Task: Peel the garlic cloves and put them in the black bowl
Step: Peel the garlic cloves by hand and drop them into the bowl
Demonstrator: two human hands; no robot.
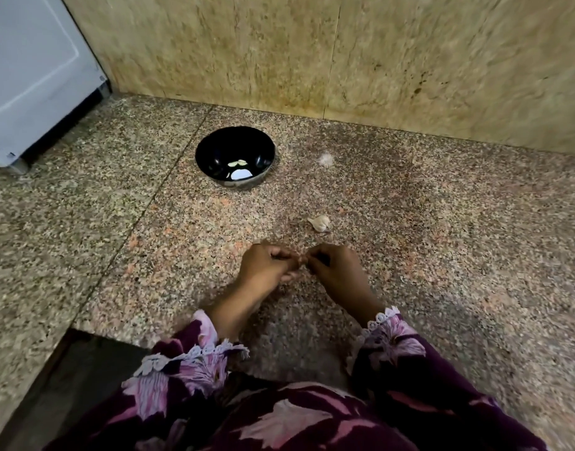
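Note:
A black bowl (pixel 204 155) stands on the speckled granite counter (pixel 410 222) toward the back, with a few pale peeled cloves (pixel 237 163) inside. In front of it my left hand (pixel 263 265) and my right hand (pixel 335 271) meet fingertip to fingertip, fingers curled, pinching a small garlic clove that is almost wholly hidden between them. A piece of unpeeled garlic (pixel 320 222) lies on the counter just beyond my right hand. A scrap of papery garlic skin (pixel 326 159) lies to the right of the bowl.
A tan stone wall (pixel 344 60) rises behind the counter. A white appliance (pixel 29 76) stands at the back left. The counter's edge steps down to a dark gap (pixel 84 379) at the lower left. My floral purple sleeves fill the bottom.

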